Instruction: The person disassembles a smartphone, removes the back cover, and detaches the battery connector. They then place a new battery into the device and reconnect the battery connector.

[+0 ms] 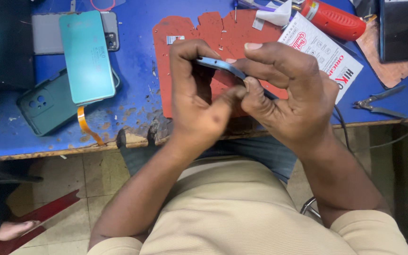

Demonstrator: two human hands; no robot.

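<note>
At the centre of the frame, both hands pinch a thin blue phone frame (223, 66) edge-on over the red mat (185, 33) on the blue counter (5, 132): the left hand (194, 94) is curled shut round its left end, and the right hand (284, 94) clamps it between thumb and fingers. A white rectangular packet (327, 54) with red and black print lies tilted at upper right, below a red tool (334, 20). At upper left a teal phone back (87, 55) rests over a dark green case (48, 106).
</note>
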